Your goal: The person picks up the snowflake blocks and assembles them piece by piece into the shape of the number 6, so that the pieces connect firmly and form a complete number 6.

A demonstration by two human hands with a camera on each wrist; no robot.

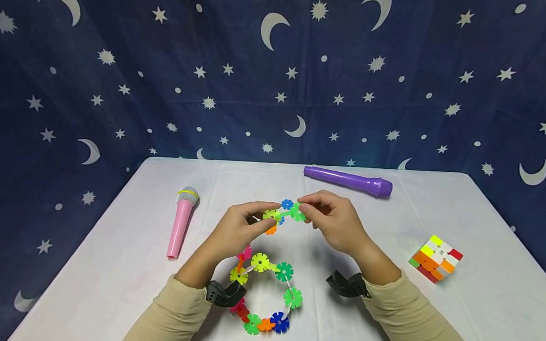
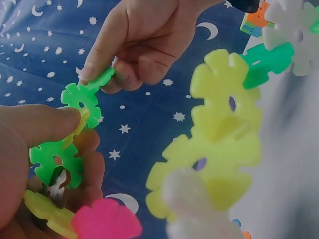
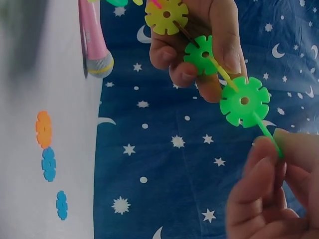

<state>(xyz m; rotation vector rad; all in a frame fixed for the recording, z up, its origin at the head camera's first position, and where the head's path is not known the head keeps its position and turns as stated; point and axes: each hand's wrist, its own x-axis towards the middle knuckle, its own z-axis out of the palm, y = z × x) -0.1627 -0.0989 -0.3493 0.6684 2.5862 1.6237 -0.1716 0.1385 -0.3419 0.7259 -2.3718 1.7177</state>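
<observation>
Both hands hold a chain of notched plastic snowflake discs (image 1: 293, 298) up over the white table. My left hand (image 1: 239, 226) pinches it at a yellow disc (image 2: 77, 128), thumb on top, with a green disc (image 3: 199, 56) against the fingers. My right hand (image 1: 337, 221) pinches a green disc (image 3: 269, 135) seen edge-on, slotted into another green disc (image 3: 244, 101) between the hands. Below the left wrist, the chain's yellow, green, blue, orange and pink discs curve in a loop. A loose orange disc (image 3: 44, 129) and two blue discs (image 3: 49, 164) lie on the table behind the hands.
A pink toy microphone (image 1: 182, 222) lies at the left, a purple microphone (image 1: 348, 180) at the back. On the right sits a puzzle cube (image 1: 436, 259). A dark blue cloth (image 1: 238, 118) with moons and stars hangs behind the white table (image 1: 113, 265).
</observation>
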